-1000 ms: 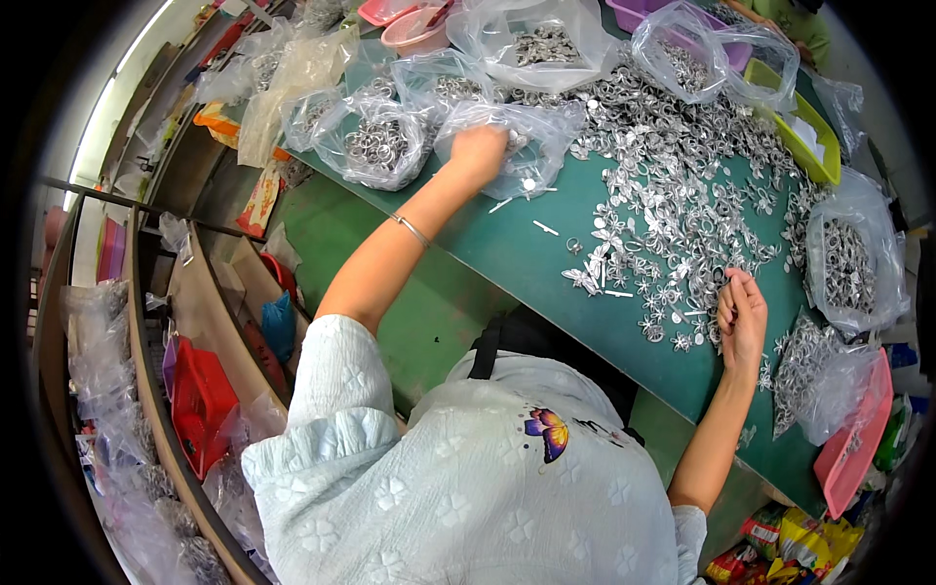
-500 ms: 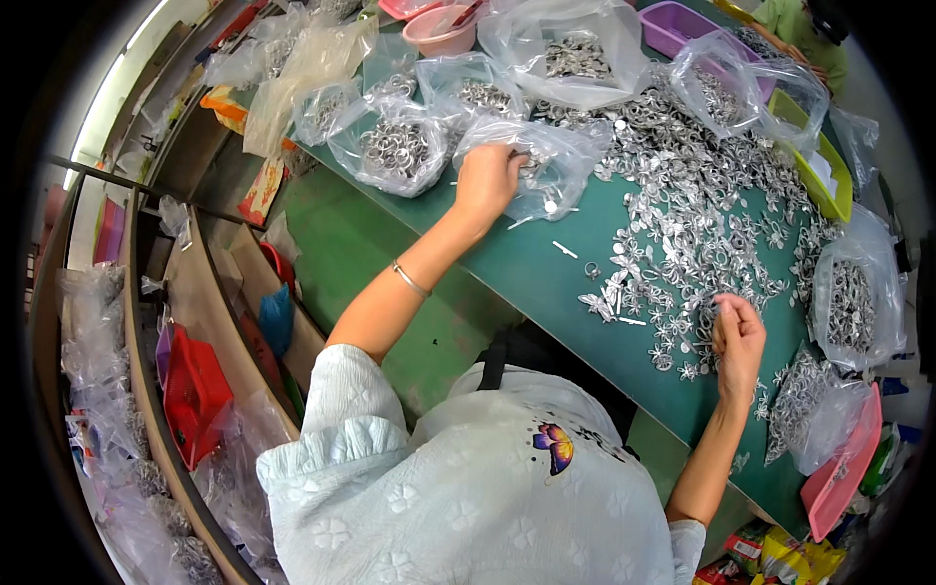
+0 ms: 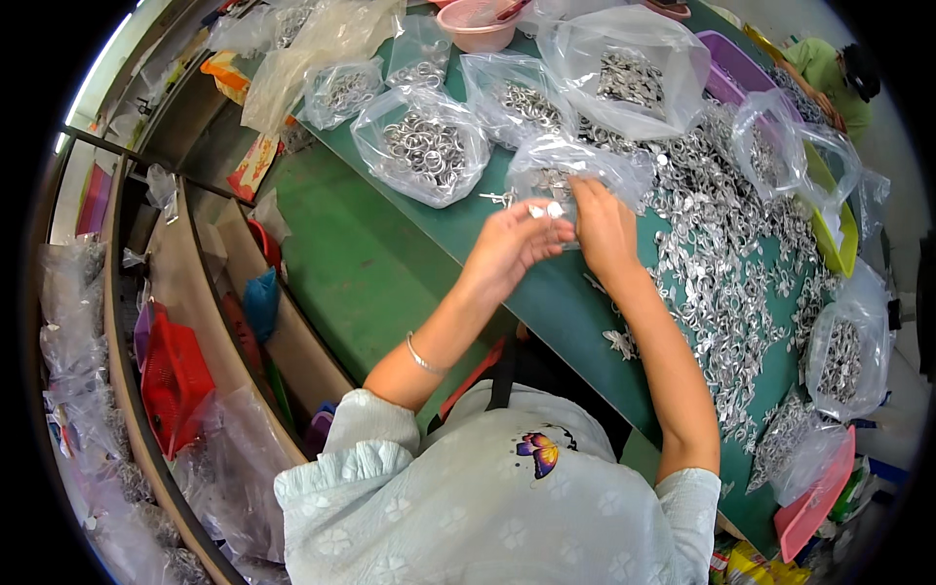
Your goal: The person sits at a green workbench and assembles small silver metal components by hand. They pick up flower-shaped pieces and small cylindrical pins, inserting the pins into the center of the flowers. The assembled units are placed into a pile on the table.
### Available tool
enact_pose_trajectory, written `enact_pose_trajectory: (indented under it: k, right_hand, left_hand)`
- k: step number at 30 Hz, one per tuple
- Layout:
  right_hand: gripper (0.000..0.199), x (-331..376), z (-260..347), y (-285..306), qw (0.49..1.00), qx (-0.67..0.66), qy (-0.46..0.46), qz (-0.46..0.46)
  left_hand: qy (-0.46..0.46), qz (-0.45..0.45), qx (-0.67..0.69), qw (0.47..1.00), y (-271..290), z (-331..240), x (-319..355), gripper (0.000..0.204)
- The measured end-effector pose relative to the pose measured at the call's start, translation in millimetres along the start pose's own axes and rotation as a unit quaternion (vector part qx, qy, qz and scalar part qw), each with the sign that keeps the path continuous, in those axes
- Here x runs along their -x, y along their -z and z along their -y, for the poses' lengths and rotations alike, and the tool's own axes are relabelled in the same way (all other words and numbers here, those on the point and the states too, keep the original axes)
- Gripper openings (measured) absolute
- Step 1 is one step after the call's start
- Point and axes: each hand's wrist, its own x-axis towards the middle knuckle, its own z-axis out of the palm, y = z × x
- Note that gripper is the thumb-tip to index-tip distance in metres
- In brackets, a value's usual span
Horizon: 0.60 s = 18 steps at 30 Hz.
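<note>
My left hand [image 3: 509,246] is at the near table edge, its fingers curled with thumb and fingertips around small shiny round metal pieces [image 3: 554,209]. Beside it my right hand [image 3: 606,229] reaches to the mouth of a clear plastic bag [image 3: 629,174], fingers pressed together and pointing down. What the right fingertips hold, if anything, is hidden. Silver metal pieces [image 3: 552,179] show inside that bag. A large loose heap of silver castings, ring and flower shapes [image 3: 717,283], spreads over the green table to the right of my right forearm.
Clear bags of rings [image 3: 425,148] and of other metal pieces [image 3: 632,78] stand along the back. A pink bowl [image 3: 480,37], purple basket [image 3: 733,64], lime tray [image 3: 840,239] and pink tray [image 3: 819,492] ring the table. Another person in green [image 3: 834,78] is at the far right. Shelves [image 3: 175,263] stand left.
My right hand has moved left from the heap to the bag. My left hand has drawn back from the bag toward me, and round pieces now show at its fingers. The view has shifted.
</note>
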Motion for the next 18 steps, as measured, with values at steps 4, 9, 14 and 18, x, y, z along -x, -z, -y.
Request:
enact_pose_trajectory:
  k: [4,9,14,18]
  right_hand:
    - [0.012,-9.3,-14.1,-15.5,0.98,0.132,-0.068,0.129]
    - [0.014,-11.1,-15.5,-17.3,0.97,0.14,-0.086,0.176]
    - [0.018,-14.4,-17.7,-17.9,0.959,0.122,-0.089,0.239]
    - [0.022,-7.5,-23.3,-15.8,0.971,0.059,-0.079,0.219]
  left_hand:
    - [0.035,0.019,0.112,0.993,0.8,14.8,14.8,0.024]
    - [-0.002,0.018,0.116,0.993,-12.3,12.1,11.0,0.029]
    - [-0.02,0.014,0.095,0.995,-28.3,12.0,2.4,0.033]
    - [-0.05,-0.025,0.072,0.996,-39.4,19.1,-6.6,0.036]
